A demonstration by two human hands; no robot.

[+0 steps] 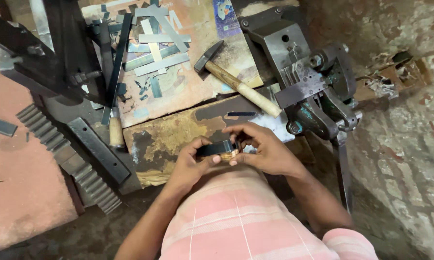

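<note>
The left hand (190,161) and the right hand (260,149) were close together, just above the person's lap. Both were closed around one small dark block (220,149). It looked like a short stack of dark metal with a light brown edge at the bottom. The left hand gripped its left end, with the thumb on top. The right hand held its right end, with the fingers curled over it. The block sat between the two hands, in front of the pink checked shirt (246,216).

Just past the hands lay a worn wooden board (168,137) with yellow and dark patches. A hammer (236,82) with a pale wooden handle lay beyond it, with its head pointing up and to the left. Flat grey metal strips (159,48) lay in a messy pile on the pinkish worktop (193,86), next to the hammer's head. To the right stood a heavy dark metal press (313,91) with a long lever hanging down. To the left, a toothed metal bar (67,156) lay on the floor, with a flat dark bar (99,149) beside it.
</note>
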